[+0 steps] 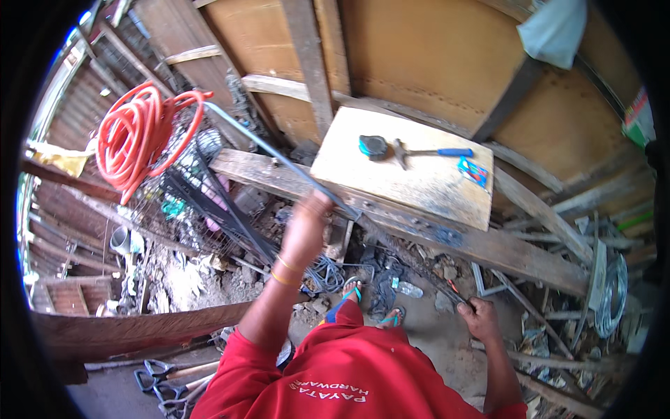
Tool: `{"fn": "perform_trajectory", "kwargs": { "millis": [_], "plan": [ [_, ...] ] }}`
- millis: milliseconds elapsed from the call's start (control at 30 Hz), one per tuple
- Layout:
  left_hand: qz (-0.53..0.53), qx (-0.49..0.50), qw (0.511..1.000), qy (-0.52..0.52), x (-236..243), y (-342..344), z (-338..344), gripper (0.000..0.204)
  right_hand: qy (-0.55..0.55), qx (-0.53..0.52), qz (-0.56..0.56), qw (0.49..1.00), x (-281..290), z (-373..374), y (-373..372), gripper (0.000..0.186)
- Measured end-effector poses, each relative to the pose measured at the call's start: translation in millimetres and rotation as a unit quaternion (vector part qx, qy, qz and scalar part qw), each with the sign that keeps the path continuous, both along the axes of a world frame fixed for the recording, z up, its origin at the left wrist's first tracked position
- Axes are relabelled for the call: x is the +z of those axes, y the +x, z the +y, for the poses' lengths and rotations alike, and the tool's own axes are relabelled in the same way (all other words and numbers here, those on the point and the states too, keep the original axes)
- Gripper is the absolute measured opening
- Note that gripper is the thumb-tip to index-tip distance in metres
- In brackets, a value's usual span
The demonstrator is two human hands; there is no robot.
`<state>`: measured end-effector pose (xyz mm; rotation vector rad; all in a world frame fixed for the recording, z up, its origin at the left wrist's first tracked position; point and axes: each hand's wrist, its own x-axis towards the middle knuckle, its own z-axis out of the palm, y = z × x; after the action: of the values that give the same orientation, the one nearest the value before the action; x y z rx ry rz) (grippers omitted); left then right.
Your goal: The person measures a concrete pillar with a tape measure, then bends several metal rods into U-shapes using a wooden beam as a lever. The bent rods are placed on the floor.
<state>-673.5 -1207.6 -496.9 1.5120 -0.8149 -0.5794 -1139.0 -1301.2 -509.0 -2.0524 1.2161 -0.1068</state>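
A long thin metal rod (258, 142) runs diagonally from the upper left down to the lower right, passing the front edge of a pale wooden board (419, 188). My left hand (306, 234) is closed around the rod near its middle, just left of the board's corner. My right hand (479, 318) grips the rod's lower end close to the ground. On the board lie a teal tape measure (373, 146), a hammer with a blue handle (434, 152) and a small blue and red packet (473, 172).
The board rests on a heavy timber beam (502, 248). A coiled orange hose (136, 133) hangs over a wire cage (188, 209) at left. Cutters (164, 377) lie at the bottom left. Scrap wood, rubble and a wire coil (614, 286) crowd the right. My sandalled feet (352, 290) stand on dirt.
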Motion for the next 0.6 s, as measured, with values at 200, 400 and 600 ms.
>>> {"fn": "perform_trajectory", "kwargs": {
  "millis": [200, 400, 600],
  "plan": [
    [-0.084, 0.198, 0.975, 0.060, -7, 57, 44, 0.053, 0.019, 0.019, 0.016, 0.999, -8, -27, 54, 0.057],
    [-0.026, -0.028, 0.998, 0.053, -41, 110, 16, 0.047, 0.110, 0.020, 0.029, 0.993, 12, -36, 45, 0.056],
    [0.037, -0.129, 0.987, 0.093, -52, 78, 3, 0.029, 0.062, -0.006, 0.098, 0.993, 42, -31, 56, 0.053]
  ]
}}
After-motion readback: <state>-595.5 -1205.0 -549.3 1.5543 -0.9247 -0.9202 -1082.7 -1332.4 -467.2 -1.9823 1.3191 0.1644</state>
